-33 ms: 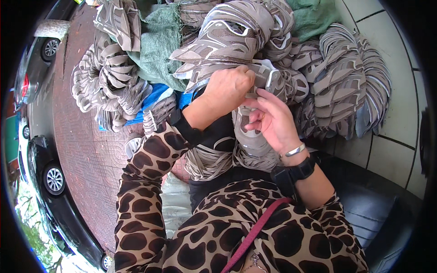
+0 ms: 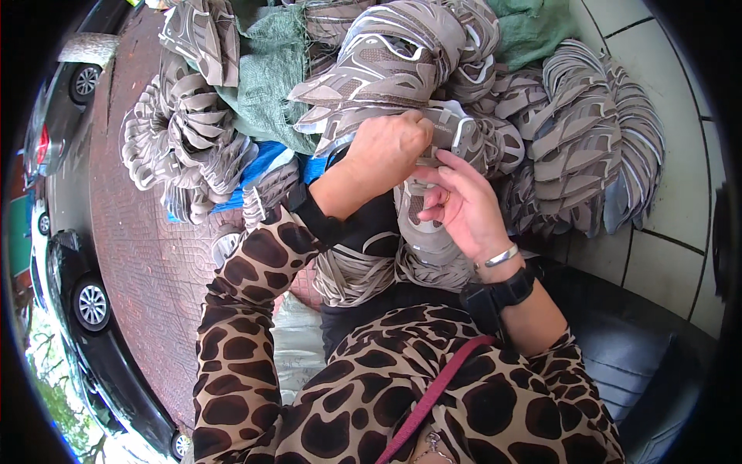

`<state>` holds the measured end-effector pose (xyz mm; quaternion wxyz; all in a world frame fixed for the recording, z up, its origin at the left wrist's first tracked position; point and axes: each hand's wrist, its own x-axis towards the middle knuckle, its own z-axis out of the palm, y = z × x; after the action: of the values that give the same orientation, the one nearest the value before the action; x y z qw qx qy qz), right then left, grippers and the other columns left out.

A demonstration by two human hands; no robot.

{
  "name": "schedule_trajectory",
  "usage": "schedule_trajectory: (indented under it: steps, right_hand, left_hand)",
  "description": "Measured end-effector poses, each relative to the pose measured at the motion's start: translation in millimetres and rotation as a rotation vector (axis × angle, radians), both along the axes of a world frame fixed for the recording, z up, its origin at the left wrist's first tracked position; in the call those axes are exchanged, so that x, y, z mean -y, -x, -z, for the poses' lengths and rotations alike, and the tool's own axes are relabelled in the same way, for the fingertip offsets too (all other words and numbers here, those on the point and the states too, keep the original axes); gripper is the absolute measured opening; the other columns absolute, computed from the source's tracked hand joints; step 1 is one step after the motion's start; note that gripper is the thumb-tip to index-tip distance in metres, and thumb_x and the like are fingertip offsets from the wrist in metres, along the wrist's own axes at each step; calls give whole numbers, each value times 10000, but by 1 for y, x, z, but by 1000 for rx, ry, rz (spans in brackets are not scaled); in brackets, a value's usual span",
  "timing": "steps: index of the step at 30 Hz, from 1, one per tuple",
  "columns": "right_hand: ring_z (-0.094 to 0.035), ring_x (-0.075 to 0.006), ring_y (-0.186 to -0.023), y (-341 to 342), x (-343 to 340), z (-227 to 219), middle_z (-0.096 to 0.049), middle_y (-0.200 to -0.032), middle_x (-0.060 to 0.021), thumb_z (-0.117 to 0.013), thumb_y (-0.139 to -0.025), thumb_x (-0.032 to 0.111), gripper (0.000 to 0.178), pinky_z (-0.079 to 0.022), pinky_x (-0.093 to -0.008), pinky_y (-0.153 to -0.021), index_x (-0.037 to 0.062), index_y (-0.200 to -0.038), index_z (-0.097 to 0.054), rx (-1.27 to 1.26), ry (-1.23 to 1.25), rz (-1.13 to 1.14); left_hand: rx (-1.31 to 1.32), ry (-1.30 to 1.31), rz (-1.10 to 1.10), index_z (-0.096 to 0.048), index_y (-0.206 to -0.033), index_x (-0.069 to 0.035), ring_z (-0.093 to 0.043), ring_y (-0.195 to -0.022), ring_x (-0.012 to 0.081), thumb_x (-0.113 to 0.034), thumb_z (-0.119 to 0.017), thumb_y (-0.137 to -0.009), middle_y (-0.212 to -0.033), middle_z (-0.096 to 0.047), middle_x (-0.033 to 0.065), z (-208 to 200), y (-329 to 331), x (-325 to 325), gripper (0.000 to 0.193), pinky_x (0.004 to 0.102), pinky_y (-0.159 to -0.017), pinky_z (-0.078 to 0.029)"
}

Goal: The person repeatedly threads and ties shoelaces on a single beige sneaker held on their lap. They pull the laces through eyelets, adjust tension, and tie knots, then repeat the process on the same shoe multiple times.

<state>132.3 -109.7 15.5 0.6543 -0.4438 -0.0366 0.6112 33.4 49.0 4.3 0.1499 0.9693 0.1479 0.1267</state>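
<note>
My left hand [image 2: 393, 148] is closed, its fingers pinched at the edge of a grey-brown shoe upper [image 2: 447, 124] with pale trim. The fingertips are partly hidden, so any small thing between them cannot be made out. Just below it, my right hand [image 2: 466, 207] has its palm turned inward and its fingers apart, loosely bent. Its upper fingertips come close to the same upper. Behind my hands rises a thick stack of matching shoe uppers [image 2: 386, 73]. Another grey upper [image 2: 427, 228] hangs between my hands and my lap.
More stacked uppers lie at the right [image 2: 576, 147] and the left [image 2: 197, 116]. Green woven sacking [image 2: 270, 73] sits among them. Bundled pale strips [image 2: 355, 274] rest by my knees. A black padded seat [image 2: 618, 363] is at the right; parked cars [image 2: 100, 332] stand at far left.
</note>
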Motion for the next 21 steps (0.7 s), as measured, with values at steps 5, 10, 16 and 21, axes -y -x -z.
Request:
schedule_trajectory:
  steps: [5,10,16,21]
  right_hand:
    - [-630,-164,-783,-4,5,6,-609,-1107,-122,-507,-996,149,404,-595,-362,-638,-3,-1356,-405,-49,-65,20]
    - [-620,-156,-786,-2,8,8,-597,-1116,-107,-506,-995,147,394,-594,-352,-636,12,-1353,-410,-60,-81,22]
    - [-619,-158,-790,-1,11,5,-583,-1120,-110,-518,-986,135,411,-590,-348,-616,26,-1364,-396,18,-68,-9]
    - [-615,-161,-776,-7,12,6,-573,-1120,-123,-519,-972,104,432,-590,-342,-611,17,-1371,-379,107,-52,-49]
  left_hand:
    - [-8,-1,44,-574,-844,-61,-667,-689,325,-161,-619,-864,-824,-608,104,-4,3,1,112,434,-552,-525]
    - [-35,-4,42,-572,-845,-56,-671,-722,327,-148,-614,-863,-833,-609,110,-4,3,5,103,426,-581,-533]
    - [-76,3,45,-581,-862,-45,-672,-731,324,-103,-626,-843,-846,-616,114,-4,-2,8,76,419,-606,-529]
    - [-21,549,-59,-617,-893,-52,-650,-741,342,-127,-654,-844,-856,-637,122,9,5,-1,97,438,-622,-496]
